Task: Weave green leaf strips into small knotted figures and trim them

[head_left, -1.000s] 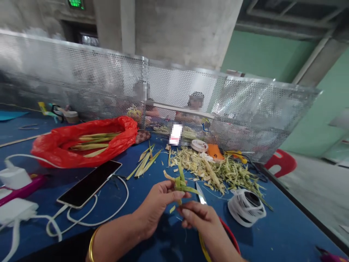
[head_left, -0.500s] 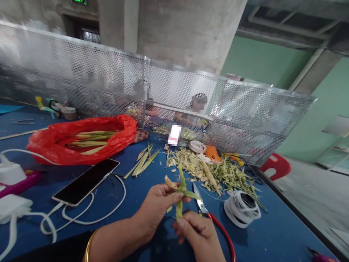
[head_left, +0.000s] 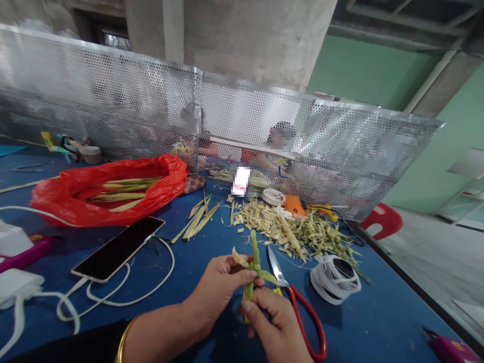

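Over a smooth blue tabletop (head_left: 196, 267), the left hand (head_left: 214, 287) is pinching a cross-shaped green leaf-strip weave (head_left: 256, 254), the right hand (head_left: 272, 315) pinching its lower tail, apparently folding, with tightening likely calling for a steady hold.

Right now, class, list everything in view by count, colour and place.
Leaf piece: 1, green, centre
Scissors: 1, red handles, centre
Scraps: 1 pile, pale and green, right
Spool: 1, white and black, right
Tape: 1, white, behind scraps
Packet: 1, orange, beside tape
Bag: 1, red, left
Strips: several, yellowish, bag and centre
Phone: 1, black, left
Screen: 1, bright, centre
Cables: several, white, left
Chargers: 2, white, left
Mesh: 1, silver, back
Chair: 1, red, right
Table: 1, blue, foreground
People: at least 2, colours unclear, back
Bracelet: 1, gold, bottom left
Left hand: 1, bare, centre
Right hand: 1, bare, centre
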